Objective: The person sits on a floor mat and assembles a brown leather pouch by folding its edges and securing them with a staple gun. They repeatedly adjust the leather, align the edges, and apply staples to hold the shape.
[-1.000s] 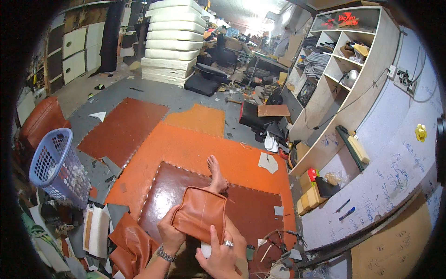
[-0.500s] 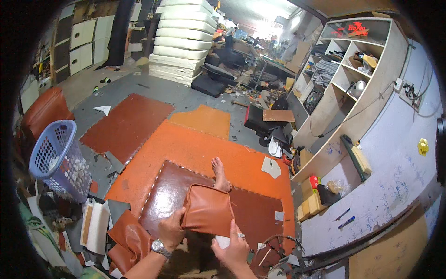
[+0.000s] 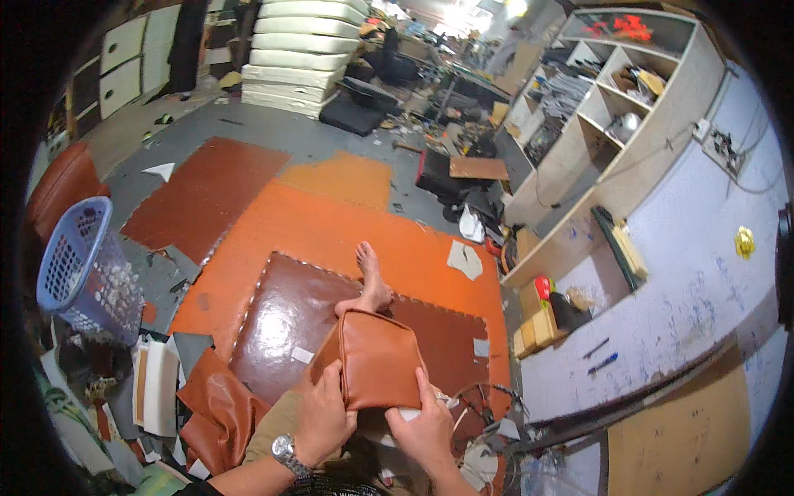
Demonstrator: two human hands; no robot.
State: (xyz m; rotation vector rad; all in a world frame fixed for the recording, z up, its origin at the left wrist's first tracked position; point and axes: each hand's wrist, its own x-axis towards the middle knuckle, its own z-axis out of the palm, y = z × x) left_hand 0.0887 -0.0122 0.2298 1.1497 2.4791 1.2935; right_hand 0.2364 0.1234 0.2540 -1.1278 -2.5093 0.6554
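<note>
A boxy brown leather cover [image 3: 380, 360] with piped seams is held between both my hands over my lap. My left hand [image 3: 327, 417], with a metal watch on its wrist, is closed on the cover's lower left edge. On the lower right corner my right hand [image 3: 422, 422] presses, thumb up along the side. A bit of white material shows at the lower edge beside the right fingers; the inside of the cover is hidden. To the left, a loose piece of brown leather [image 3: 217, 405] lies crumpled by my left forearm.
A blue plastic basket [image 3: 74, 264] and a white padded block [image 3: 155, 388] stand left. Stitched leather sheets and an orange mat [image 3: 331, 217] cover the floor, where my bare foot [image 3: 372, 285] rests. A shelf unit [image 3: 653, 140] lines the right; white foam pads [image 3: 302, 50] are stacked behind.
The leather cover has turned so its side panel now shows, and both hands have shifted their grip along its lower edge. The view has moved slightly to the right and down.
</note>
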